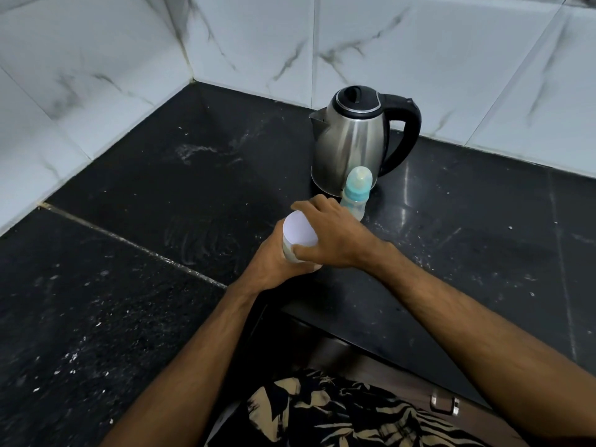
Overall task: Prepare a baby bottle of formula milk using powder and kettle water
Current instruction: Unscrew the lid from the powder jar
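Observation:
A white round container with a white lid [298,235] is held over the black counter near its front edge. My left hand [274,262] wraps around its body from below. My right hand [332,235] grips the lid's rim from the right, thumb on the near side. Just beyond my right hand stands a baby bottle [356,196] with a teal collar and a clear cap, upright on the counter. Behind the bottle stands a steel kettle [351,140] with a black lid and handle, spout to the left, handle to the right.
The black stone counter [161,195] runs into a corner of white marble tiles [251,40] and carries pale powder smears and specks. A seam crosses it at the left. Below the front edge sits a drawer with a metal handle [445,406].

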`<state>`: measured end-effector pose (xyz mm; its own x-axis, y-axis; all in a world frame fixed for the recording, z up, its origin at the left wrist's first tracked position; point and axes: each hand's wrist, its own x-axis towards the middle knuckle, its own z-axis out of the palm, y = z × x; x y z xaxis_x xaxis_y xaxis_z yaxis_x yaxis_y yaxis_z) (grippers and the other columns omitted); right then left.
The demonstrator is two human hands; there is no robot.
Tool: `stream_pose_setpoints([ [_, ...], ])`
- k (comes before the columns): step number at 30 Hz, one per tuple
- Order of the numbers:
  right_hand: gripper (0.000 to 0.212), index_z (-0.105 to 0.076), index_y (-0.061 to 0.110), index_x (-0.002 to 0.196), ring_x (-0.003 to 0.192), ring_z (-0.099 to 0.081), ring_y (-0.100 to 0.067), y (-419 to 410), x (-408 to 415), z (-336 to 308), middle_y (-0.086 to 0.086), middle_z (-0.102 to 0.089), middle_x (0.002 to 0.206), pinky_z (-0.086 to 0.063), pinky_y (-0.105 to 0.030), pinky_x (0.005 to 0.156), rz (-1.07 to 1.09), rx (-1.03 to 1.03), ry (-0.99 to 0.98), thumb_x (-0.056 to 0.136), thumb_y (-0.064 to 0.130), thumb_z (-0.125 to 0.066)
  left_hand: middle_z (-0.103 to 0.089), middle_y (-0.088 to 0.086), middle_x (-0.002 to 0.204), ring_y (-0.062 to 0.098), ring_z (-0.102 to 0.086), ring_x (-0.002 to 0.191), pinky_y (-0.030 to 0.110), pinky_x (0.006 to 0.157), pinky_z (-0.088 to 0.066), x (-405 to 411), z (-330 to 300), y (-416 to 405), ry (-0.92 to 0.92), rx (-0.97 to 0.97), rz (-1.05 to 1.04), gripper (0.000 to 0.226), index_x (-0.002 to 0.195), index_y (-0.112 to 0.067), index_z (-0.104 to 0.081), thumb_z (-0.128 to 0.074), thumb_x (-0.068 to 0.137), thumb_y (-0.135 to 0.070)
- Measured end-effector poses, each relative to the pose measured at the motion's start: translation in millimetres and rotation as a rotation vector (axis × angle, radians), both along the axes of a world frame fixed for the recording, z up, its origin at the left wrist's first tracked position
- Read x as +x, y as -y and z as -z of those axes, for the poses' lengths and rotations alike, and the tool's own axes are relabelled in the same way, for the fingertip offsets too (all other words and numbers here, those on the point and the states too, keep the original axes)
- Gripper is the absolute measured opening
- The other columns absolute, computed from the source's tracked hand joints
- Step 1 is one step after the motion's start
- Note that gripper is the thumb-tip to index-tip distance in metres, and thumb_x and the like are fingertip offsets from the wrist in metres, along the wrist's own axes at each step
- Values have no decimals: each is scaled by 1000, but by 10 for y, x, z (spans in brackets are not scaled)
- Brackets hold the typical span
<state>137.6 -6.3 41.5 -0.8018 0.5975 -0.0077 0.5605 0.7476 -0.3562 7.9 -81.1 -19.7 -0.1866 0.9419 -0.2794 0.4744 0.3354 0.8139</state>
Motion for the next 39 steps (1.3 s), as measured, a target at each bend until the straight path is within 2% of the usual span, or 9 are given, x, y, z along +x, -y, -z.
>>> stream_pose_setpoints([
  [4, 93, -25, 25, 154, 139, -31, -26, -32, 25, -12, -4, -25, 156, -38, -44, 109, -79, -123, -28, 78, 45, -74, -49, -6, 142, 9, -50, 127, 31, 107, -41, -58, 18, 84, 76, 109, -13, 104, 148, -24, -30, -91, 64, -24],
  [8, 92, -36, 22, 147, 120, -48, -24, -56, 31, 9, -5, -48, 134, -44, -41, 102, 63, 69, 3, 74, 68, -69, -54, -13, 139, 5, -54, 125, 30, 104, -45, -65, 33, 94, 97, 132, -27, 105, 143, -40, -35, -89, 54, -47],
  [12, 82, -41, 20, 144, 115, -49, -24, -20, 2, 35, -5, -51, 128, -47, -41, 97, 26, 37, -1, 77, 58, -70, -51, -21, 137, -11, -49, 118, 21, 100, -41, -56, 82, 63, 88, 136, -24, 105, 141, -44, -34, -90, 52, -47],
  [15, 80, -39, 26, 146, 113, -48, -22, -31, 13, -11, -3, -49, 124, -48, -39, 94, 20, -10, -22, 77, 54, -70, -55, -38, 122, -19, -52, 112, 13, 93, -43, -60, 69, 72, 90, 139, -30, 91, 121, -68, -34, -86, 48, -58],
  [22, 66, -48, 33, 140, 109, -49, -17, -154, 187, -144, -2, -46, 120, -45, -32, 94, 69, -132, -250, 80, 48, -72, -61, -35, 116, -13, -60, 104, 0, 77, -43, -63, 45, 107, 104, 274, 9, 76, 119, -66, -42, -87, 63, -43],
  [27, 59, -44, 28, 123, 104, -53, -9, -165, 482, -75, 5, -51, 120, -51, -24, 79, 146, -266, -491, 76, 46, -75, -58, -30, 125, -7, -57, 115, 9, 88, -45, -117, 183, 76, 101, 270, -11, 90, 128, -59, -38, -91, 57, -41],
  [31, 72, -31, 47, 138, 109, -53, -8, -26, 804, 180, 7, -46, 125, -50, -19, 88, 193, -339, -537, 78, 47, -70, -57, -33, 123, -8, -56, 116, 9, 91, -43, -122, 233, 63, 91, 258, -25, 91, 129, -46, -40, -91, 55, -42],
  [35, 61, -48, 34, 129, 114, -52, -9, 179, 1010, 554, 9, -45, 122, -50, -31, 94, 185, -299, -469, 76, 46, -75, -55, -39, 121, -13, -54, 115, 1, 87, -38, -119, 227, 66, 81, 265, -22, 87, 125, -50, -38, -90, 56, -44],
  [39, 57, -44, 27, 111, 111, -50, -15, 344, 1023, 819, 5, -45, 118, -50, -36, 91, 181, -333, -477, 71, 36, -83, -55, -38, 121, -12, -54, 115, 1, 87, -39, -128, 253, 70, 90, 262, -33, 92, 130, -44, -37, -91, 56, -44],
])
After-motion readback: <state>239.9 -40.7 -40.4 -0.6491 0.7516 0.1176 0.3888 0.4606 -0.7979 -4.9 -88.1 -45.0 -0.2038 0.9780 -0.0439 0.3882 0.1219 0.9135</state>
